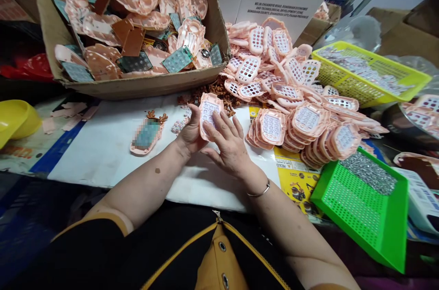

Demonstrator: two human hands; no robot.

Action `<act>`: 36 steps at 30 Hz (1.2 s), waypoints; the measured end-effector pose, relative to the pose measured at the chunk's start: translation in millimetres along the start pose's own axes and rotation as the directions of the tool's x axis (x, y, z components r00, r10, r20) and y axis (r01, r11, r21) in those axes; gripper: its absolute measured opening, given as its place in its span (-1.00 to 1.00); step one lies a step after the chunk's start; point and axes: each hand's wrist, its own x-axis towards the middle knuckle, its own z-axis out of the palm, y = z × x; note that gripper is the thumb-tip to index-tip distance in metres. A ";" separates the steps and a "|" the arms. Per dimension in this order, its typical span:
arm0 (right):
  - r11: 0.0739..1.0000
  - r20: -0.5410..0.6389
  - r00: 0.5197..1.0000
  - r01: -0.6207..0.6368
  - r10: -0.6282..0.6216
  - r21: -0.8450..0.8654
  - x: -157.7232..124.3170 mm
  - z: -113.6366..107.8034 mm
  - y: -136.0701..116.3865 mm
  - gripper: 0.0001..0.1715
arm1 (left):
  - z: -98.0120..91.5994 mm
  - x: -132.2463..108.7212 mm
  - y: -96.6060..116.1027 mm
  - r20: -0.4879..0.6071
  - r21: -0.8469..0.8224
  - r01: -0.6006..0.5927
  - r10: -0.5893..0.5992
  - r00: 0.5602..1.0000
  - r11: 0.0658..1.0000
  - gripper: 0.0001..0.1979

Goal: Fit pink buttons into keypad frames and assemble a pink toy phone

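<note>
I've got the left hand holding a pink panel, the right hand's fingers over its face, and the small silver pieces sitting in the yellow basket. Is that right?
Not quite: the head view shows the small silver pieces in the green tray, not the yellow basket. The left hand does hold the pink panel, with the right hand over its face.

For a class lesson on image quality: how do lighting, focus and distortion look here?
Head view: white sheet bright, black garment losing detail; head view: held pink panel fairly clear; head view: green tray seemingly stretched; head view: pixelation masks most of the antlered shell.
</note>
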 end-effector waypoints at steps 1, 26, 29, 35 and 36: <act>1.000 -0.008 1.000 -0.012 0.012 0.001 -0.3 -0.2 0.5 -0.18 | 1.8 -0.6 0.3 0.000 -0.005 -0.028 0.028 1.000 1.000 -0.26; 0.993 0.071 0.992 -0.095 0.100 -0.069 2.5 -4.6 -3.4 -0.23 | -2.5 -1.1 -5.0 0.049 0.123 -0.077 0.072 0.996 0.989 -0.18; 0.992 0.096 0.991 -0.085 0.094 -0.090 2.8 -2.2 -4.6 -0.24 | -1.9 -0.7 -4.8 0.035 0.144 -0.091 0.086 0.996 0.985 -0.20; 0.992 0.045 0.994 -0.098 0.101 -0.074 1.1 -3.1 -1.1 -0.20 | 0.9 0.0 -3.9 0.025 0.101 -0.087 0.085 0.996 0.991 -0.23; 0.993 0.007 0.995 -0.100 0.101 -0.070 0.9 -5.5 0.0 -0.20 | 1.8 0.1 -3.0 0.028 0.084 -0.112 0.110 0.994 0.990 -0.24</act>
